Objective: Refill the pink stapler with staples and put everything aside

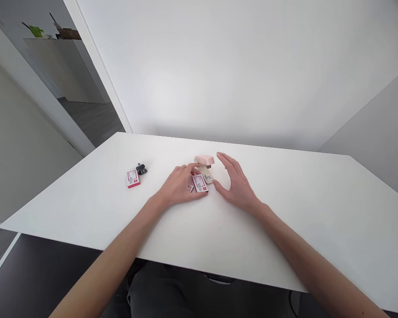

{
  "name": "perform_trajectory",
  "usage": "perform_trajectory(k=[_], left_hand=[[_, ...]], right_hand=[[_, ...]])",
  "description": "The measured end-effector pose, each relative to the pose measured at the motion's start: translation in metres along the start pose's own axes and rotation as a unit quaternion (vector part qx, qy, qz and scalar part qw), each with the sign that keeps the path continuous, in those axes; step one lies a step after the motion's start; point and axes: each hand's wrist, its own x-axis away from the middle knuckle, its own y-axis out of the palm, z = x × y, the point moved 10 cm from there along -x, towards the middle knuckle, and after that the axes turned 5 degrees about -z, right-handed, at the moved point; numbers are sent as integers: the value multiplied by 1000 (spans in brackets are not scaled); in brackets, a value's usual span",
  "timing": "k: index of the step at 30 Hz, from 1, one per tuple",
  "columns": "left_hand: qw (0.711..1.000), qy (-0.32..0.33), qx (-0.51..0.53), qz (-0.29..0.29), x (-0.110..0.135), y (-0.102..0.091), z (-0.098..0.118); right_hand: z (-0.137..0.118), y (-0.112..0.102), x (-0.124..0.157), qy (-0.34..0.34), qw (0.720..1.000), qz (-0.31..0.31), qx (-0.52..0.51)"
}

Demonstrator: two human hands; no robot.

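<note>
so the little white-and-red box (200, 183) is right up against or just beside the near left side of the stapler (205, 160), can't tell if they actually touch. the left hand (182, 185) has it pinched, thumb along the end nearest the person and fingers curled round the far end, with the index fingertip by the stapler's back end. there's also a small striped bit (190, 188) tucked in by the palm, mostly hidden, no clue what it is. the stapler's got a pink top raised over a cream base, with a patch of dark print on the base.

right hand (234, 185) is just right of the stapler, thumb and fingers spread wide with nothing between them, thumb tip close to the base.

well left of the stapler there's another white-and-red box (133, 178) with a couple of small black things (141, 168) beside it. all of this sits on a white table (268, 247), and beyond the stapler is a plain white wall (235, 79).
</note>
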Motion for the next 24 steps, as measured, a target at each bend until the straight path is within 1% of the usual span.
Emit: perform_trajectory(k=[4,6,11,14,18,21,24], left_hand=[[1000,-14,23,0,1,0,-7],[1000,-19,24,-4,1,1,-11],[1000,-19,5,0,2,-1,-13],[1000,-19,0,-6,2,-1,-13],[1000,-15,5,-21,2,1,-12],[1000,-2,7,-29,2,2,-10],[999,6,10,-35,2,3,-7]], right_hand=[[-7,7,-7,-30,999,-42,9],[-7,10,-12,-38,998,-45,13],[-6,9,-22,-50,999,-15,9],[-8,-1,-20,-73,997,22,15],[-14,-13,-12,-99,992,60,39],[-15,-14,-7,-93,994,56,22],[-11,-10,-7,-71,996,31,-33]])
